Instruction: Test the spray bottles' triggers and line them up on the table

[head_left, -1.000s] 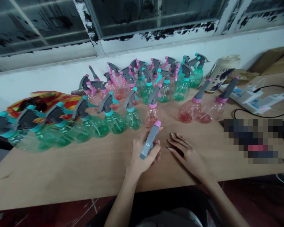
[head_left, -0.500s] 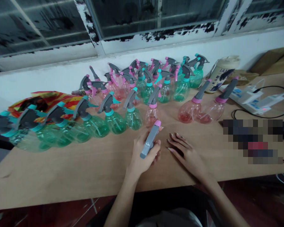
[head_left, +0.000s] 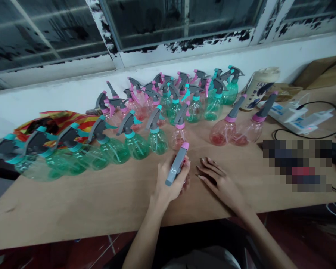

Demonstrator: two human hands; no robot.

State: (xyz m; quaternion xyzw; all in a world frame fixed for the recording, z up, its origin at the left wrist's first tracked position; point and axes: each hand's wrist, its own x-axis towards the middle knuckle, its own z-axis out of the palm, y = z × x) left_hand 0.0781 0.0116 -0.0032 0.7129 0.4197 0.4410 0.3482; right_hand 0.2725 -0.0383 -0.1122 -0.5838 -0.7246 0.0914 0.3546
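Note:
My left hand (head_left: 168, 179) is wrapped around a spray bottle (head_left: 177, 164) with a grey head and a pink nozzle; its body is mostly hidden by the fingers. My right hand (head_left: 222, 183) rests flat on the table (head_left: 106, 209) with fingers stretched out, holding nothing. Just beyond the left hand stands a pink spray bottle (head_left: 180, 130). Two more pink bottles, one of them nearer (head_left: 222, 131), stand to the right, past the right hand. A row of green spray bottles, including a small one (head_left: 158, 141), runs off to the left.
Several pink and green spray bottles crowd along the wall, such as a green one (head_left: 213, 108). At the right are a white cup-shaped container (head_left: 259, 89), a power strip (head_left: 296, 117) with cables and a blurred-out object. A red-yellow bag (head_left: 70, 121) lies behind the green row.
The view has shifted slightly. Both hands keep nearly the same pose, the left still gripping the spray bottle and the right still flat on the table.

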